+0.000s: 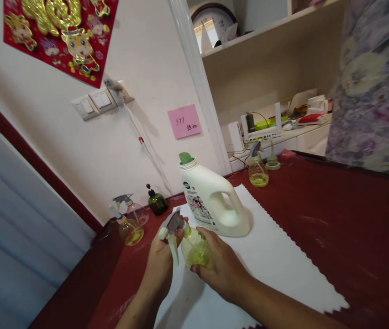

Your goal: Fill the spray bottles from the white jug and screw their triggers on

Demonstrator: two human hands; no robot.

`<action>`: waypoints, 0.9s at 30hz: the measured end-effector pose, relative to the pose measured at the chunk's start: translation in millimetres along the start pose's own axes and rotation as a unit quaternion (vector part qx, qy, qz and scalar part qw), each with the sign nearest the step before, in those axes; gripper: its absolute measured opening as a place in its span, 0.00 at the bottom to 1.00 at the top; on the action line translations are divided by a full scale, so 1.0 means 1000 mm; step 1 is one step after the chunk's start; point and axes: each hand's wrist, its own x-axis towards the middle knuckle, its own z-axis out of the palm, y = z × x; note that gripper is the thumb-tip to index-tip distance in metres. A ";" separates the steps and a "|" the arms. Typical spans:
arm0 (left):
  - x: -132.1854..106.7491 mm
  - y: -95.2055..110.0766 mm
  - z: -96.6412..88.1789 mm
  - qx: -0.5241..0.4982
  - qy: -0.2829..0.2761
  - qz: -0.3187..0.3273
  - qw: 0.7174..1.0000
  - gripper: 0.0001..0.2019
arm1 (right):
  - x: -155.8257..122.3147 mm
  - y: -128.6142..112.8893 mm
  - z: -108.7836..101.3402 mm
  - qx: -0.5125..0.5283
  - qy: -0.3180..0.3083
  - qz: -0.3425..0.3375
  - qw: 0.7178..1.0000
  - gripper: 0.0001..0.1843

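Between my two hands is a clear spray bottle point(196, 250) with yellow-green liquid in it, tilted with its nozzle toward the upper left. My left hand point(163, 249) is closed around the grey and white trigger head at the neck. Around the body of the bottle my right hand point(223, 265) is wrapped, thumb and fingers on opposite sides. Just behind them a large white jug point(211, 196) with a handle and printed label stands upright, a green piece showing in its open mouth. Both stand over a white sheet point(270, 256) with a scalloped edge.
To the left are a yellow spray bottle point(131, 230), a pinkish spray bottle point(139, 212) and a dark green pump bottle point(156, 202). Another spray bottle point(258, 172) and a small pale green cap-like piece point(273, 163) stand at the back right. A red cloth point(345, 219) covers the table.
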 end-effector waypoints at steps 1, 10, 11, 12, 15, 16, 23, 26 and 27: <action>0.001 0.000 0.000 0.002 -0.005 0.002 1.000 0.23 | 0.000 0.000 0.000 -0.001 -0.001 0.002 1.000 0.45; 0.000 -0.007 -0.001 -0.004 -0.030 -0.003 1.000 0.23 | 0.001 0.001 0.000 -0.003 -0.005 0.001 1.000 0.46; -0.001 -0.006 0.000 0.003 -0.024 0.000 1.000 0.23 | 0.001 0.001 0.000 -0.004 -0.005 0.001 1.000 0.45; -0.001 -0.005 0.002 0.014 -0.017 0.004 1.000 0.23 | 0.001 0.000 0.000 -0.003 -0.005 0.000 1.000 0.45; -0.002 -0.001 0.004 0.060 0.011 0.020 0.998 0.21 | 0.000 0.000 0.001 -0.004 -0.002 -0.002 1.000 0.45; -0.002 0.000 0.004 0.073 0.020 0.026 0.997 0.21 | 0.000 0.000 0.001 -0.004 -0.001 -0.003 1.000 0.45; 0.001 0.000 0.004 0.126 0.027 0.081 0.988 0.27 | 0.000 0.002 0.001 -0.012 -0.002 -0.002 1.000 0.46; 0.004 -0.005 0.000 0.147 -0.001 0.094 0.985 0.24 | 0.000 0.002 0.002 -0.014 -0.007 -0.004 1.000 0.46; 0.004 -0.008 -0.001 0.146 -0.014 0.099 0.984 0.22 | 0.000 0.002 0.002 -0.015 -0.008 -0.005 1.000 0.46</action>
